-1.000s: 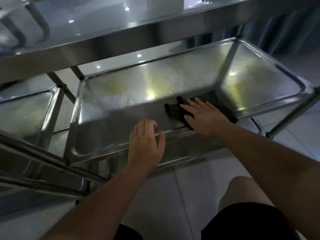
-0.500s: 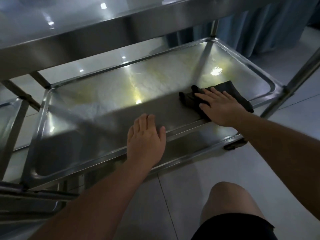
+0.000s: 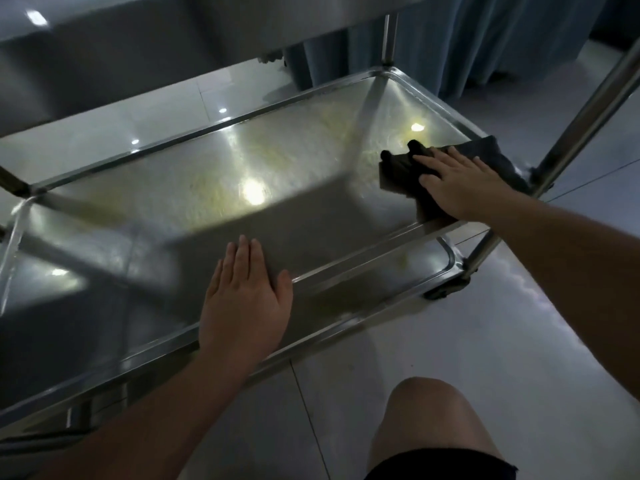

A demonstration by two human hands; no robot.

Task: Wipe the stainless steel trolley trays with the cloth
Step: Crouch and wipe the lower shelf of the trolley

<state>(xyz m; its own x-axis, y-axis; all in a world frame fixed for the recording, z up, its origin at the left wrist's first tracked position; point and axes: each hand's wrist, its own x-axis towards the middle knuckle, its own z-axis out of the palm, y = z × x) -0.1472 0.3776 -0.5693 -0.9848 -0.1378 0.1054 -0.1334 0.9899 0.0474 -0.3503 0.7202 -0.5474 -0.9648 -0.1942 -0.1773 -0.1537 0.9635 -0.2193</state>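
A shiny stainless steel trolley tray [image 3: 194, 188] fills the middle of the head view, streaked with yellowish marks. A dark cloth [image 3: 401, 168] lies in its near right corner. My right hand [image 3: 460, 185] presses flat on the cloth with straight fingers. My left hand [image 3: 246, 303] rests flat on the tray's front rim, fingers straight and reaching onto the tray floor. Part of the cloth is hidden under my right hand.
The upper trolley tray [image 3: 138, 46] overhangs at the top. A lower tray [image 3: 398, 271] shows under the front rim. An upright post [image 3: 585, 116] stands at the right, a castor [image 3: 446, 291] below it. Blue curtains [image 3: 485, 39] hang behind. My knee [image 3: 429, 414] is over the tiled floor.
My right hand has slid the cloth rightward toward the tray's right end. My left hand's fingers have straightened from curled over the rim to flat.
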